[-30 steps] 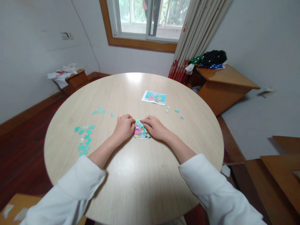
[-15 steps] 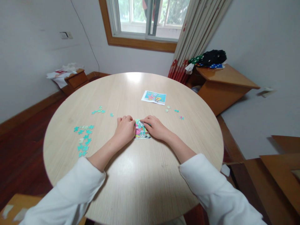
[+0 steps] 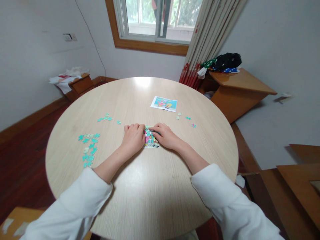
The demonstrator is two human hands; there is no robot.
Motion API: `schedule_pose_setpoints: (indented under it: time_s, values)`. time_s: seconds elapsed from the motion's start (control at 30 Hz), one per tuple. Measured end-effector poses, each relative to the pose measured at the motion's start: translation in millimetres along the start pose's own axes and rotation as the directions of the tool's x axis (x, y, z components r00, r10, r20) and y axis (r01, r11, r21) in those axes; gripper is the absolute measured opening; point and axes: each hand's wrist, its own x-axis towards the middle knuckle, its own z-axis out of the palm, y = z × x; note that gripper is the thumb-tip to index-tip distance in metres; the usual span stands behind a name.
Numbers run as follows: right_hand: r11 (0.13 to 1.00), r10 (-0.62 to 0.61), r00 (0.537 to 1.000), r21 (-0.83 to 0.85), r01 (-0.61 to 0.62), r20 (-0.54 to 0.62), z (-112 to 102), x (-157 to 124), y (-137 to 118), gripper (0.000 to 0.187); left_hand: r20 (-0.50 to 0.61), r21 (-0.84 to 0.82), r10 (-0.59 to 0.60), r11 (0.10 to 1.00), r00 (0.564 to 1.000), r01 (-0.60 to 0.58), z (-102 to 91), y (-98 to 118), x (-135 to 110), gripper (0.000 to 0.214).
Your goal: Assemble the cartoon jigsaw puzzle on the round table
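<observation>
The left hand [image 3: 134, 136] and right hand [image 3: 167, 135] touch the puzzle [image 3: 150, 141] left and right; I can't tell if either grips. Uneven pushing could buckle it.

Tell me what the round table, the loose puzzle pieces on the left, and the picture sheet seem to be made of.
Round table: wood or wood-look laminate, smooth and slightly glossy; fine grain and a bright reflection show.
Loose puzzle pieces: probably printed cardboard, being flat with interlocking shapes; finish unclear.
Picture sheet: likely paper, looking thin, white-edged; finish unclear.
</observation>
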Motion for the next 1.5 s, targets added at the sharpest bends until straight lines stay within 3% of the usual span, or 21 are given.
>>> schedule_pose_setpoints:
  time_s: [0.8,1.0,1.23,1.5]
  values:
    - [0.996,0.009,0.999,-0.095,-0.006,0.032,-0.1,-1.7,-4.5,0.031,0.010,0.022,0.004,1.000,1.000,-0.004,1.6,-0.6,-0.3,0.032]
    - [0.997,0.007,0.999,-0.077,-0.004,0.038,-0.8,-1.7,-5.2,0.031,-0.057,-0.046,0.032,0.998,0.998,-0.035,1.1,0.5,-0.5,0.033]
    - [0.999,0.029,0.999,-0.043,-0.028,0.037,-3.9,-2.0,-9.1,0.031,-0.008,-0.070,0.041,0.997,0.999,-0.042,2.2,1.0,0.0,0.032]
    - [0.998,0.036,0.999,-0.046,-0.035,0.029,-2.9,-1.0,-8.1,0.025,-0.052,-0.083,0.019,0.996,0.998,-0.023,3.3,0.0,-0.4,0.030]
